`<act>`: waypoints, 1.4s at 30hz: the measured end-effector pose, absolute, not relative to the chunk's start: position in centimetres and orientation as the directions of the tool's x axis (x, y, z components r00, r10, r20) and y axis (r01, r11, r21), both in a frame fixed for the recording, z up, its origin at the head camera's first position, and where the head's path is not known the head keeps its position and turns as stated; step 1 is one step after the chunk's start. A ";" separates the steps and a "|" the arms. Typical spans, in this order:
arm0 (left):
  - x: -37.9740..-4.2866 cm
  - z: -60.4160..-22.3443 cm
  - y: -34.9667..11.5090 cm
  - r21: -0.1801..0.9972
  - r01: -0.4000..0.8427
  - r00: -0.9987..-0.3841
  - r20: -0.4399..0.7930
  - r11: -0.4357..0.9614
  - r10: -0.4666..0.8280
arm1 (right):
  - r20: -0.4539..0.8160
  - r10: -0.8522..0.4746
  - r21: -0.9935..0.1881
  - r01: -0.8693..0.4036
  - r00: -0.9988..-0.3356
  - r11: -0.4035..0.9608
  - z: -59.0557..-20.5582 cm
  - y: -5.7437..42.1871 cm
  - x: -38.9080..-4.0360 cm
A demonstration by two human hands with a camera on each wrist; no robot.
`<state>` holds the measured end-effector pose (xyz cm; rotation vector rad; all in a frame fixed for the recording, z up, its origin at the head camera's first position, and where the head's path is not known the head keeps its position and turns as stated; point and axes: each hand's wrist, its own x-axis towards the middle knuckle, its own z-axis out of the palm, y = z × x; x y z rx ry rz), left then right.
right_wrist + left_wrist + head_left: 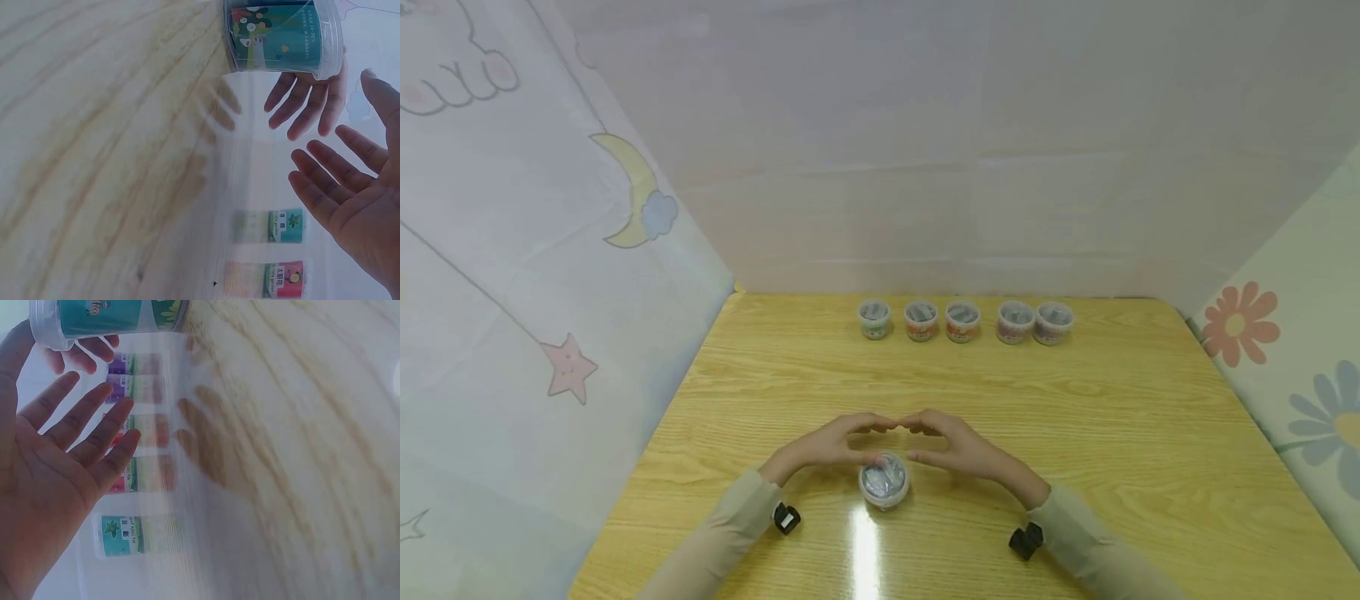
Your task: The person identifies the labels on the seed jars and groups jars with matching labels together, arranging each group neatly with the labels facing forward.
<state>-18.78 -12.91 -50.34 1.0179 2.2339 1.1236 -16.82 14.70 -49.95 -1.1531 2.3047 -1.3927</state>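
A small plastic tub (883,483) stands upright near the front of the table, silvery packing visible through its top. Its teal printed label shows in both wrist views, on the tub wall (112,315) at the upper left and the tub side (281,37) at the top. My left hand (835,442) has its thumb at the tub's rim, while its fingers stretch out behind the tub. On the other side, my right hand (958,447) arches beside the tub, thumb apart from it. The fingertips of both hands almost meet beyond the tub.
Along the table's back edge stands a row of similar tubs: one teal-labelled (874,322), two red-orange, with one (921,325) at left, and two purple, one (1015,325) beside the other. Printed cloth walls (925,167) enclose the wooden table (760,358).
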 end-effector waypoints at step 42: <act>-16.1 -49.9 -14.0 0.839 0.375 -0.625 -0.086 0.395 0.776 | 0.116 -0.789 -0.799 -0.528 -0.603 0.286 -50.2 14.3 -15.1</act>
